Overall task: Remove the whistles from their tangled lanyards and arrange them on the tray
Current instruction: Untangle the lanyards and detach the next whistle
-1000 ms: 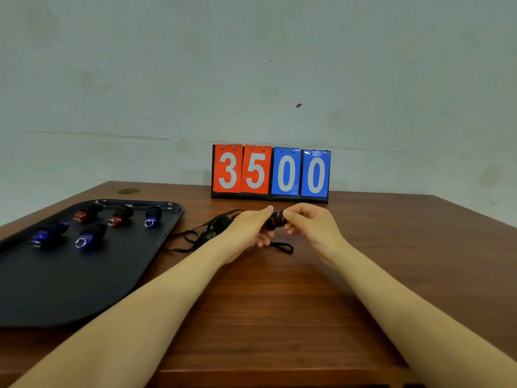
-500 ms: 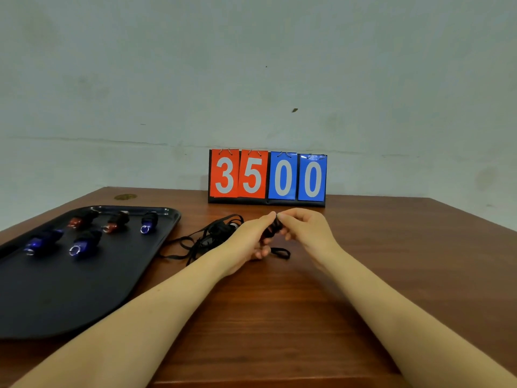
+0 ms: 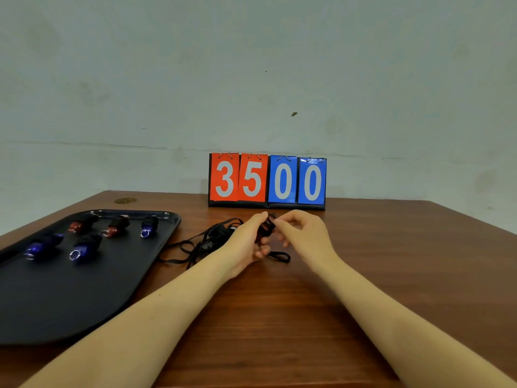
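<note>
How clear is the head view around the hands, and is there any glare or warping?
Head view: lighting is soft and even, with no glare on the table; the whistle held between the left hand and right hand is dark and slightly blurred, so its clip detail is lost; wide-angle distortion stretches the forearms and tray near the edges; the scoreboard reads sharply.

The tray (image 3: 84, 298) is black, the tabletop (image 3: 279, 317) brown wood with grain. The whistles on the tray (image 3: 84, 246) are blue and red; the lanyards (image 3: 207, 242) are black.
</note>
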